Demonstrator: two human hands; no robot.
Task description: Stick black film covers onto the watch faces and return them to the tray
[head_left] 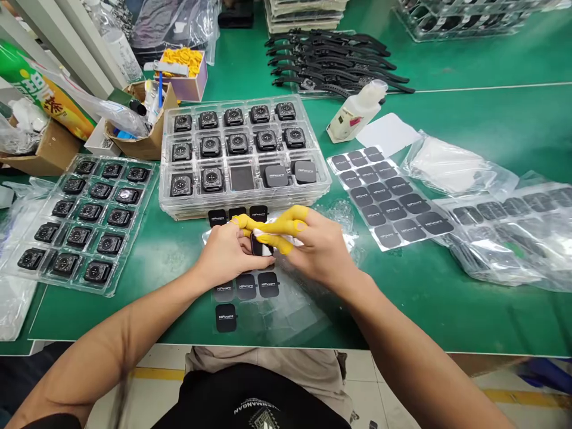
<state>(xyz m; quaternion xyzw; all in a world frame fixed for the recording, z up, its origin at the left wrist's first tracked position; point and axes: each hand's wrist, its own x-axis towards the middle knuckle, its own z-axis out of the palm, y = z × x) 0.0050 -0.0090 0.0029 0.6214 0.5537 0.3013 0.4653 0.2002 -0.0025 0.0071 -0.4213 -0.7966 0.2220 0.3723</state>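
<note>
A green surface [451, 119] fills most of the view, a pale line running across its far right part. Below its near edge shows a floor [366, 399] of light tiles with a yellow stripe. Near the middle of the surface stands a stack of clear trays [241, 208], the top one holding watches in three rows. Another tray [107, 289] of watches lies aslant to the left. Clear bags [527, 250] lie at the right, overlapping a corner of a label sheet [388, 199]. Black straps [330, 62] lie side by side beyond the stack. At the far left a green drink bottle [44, 89] leans by a cardboard box [143, 140]; a smaller box [192, 88] holds yellow finger covers. The left hand [227, 247] pinches a dark square piece [258, 247] between thumb and fingers, over a film [277, 319] bearing labels, just in front of the stack. The right hand [308, 238], fingers covered in yellow, bunches its fingertips at the piece's upper edge; whether they grip it cannot be told. A white bottle [355, 113] tilts beside the straps.
</note>
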